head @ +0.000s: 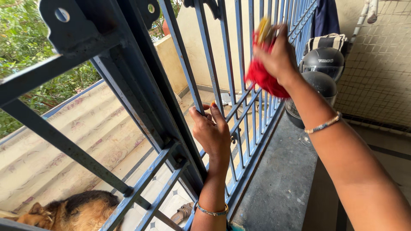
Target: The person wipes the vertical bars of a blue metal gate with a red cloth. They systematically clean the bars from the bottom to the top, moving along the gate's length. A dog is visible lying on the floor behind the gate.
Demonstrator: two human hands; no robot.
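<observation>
Two hands work at a blue metal window grille (239, 107). The left hand (212, 134) has its fingers wrapped together around one upright bar. The right hand (278, 53), higher up, has fingers clamped on a bunched red cloth (263, 79) pressed against the bars. Narrow gaps run between the bars. Two dark helmets (323, 64) crowd the grey ledge (278, 179) by the right forearm. Below, outside, a dog (72, 211) is partly cut off by the frame edge.
</observation>
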